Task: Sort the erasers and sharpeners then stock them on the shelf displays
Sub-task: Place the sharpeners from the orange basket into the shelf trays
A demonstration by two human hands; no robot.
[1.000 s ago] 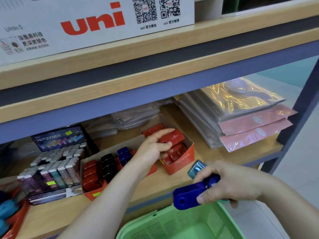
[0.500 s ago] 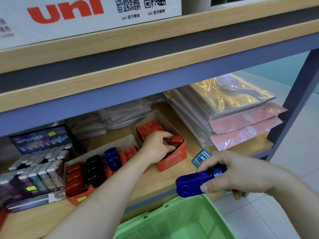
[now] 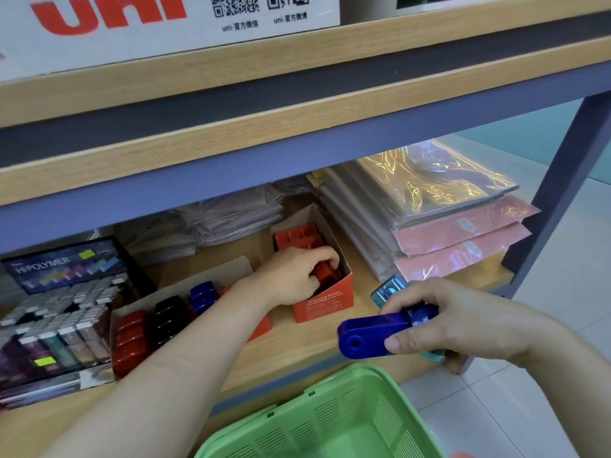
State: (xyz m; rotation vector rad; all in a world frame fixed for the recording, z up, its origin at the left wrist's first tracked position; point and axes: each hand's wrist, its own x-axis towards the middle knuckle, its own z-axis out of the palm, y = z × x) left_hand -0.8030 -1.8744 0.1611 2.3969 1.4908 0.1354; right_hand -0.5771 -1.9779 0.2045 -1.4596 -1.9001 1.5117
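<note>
Left hand (image 3: 294,276) sank into orange box (image 3: 325,305), gripping red sharpener (image 3: 325,275); right hand (image 3: 463,322) grips blue sharpener (image 3: 367,335).

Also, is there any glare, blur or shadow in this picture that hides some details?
Head view: glare streaks the top plastic sleeves; the small print on the orange box is too soft to read; the back of the lower shelf lies in shadow; the blue sharpener in the right hand shows clearly.
</note>
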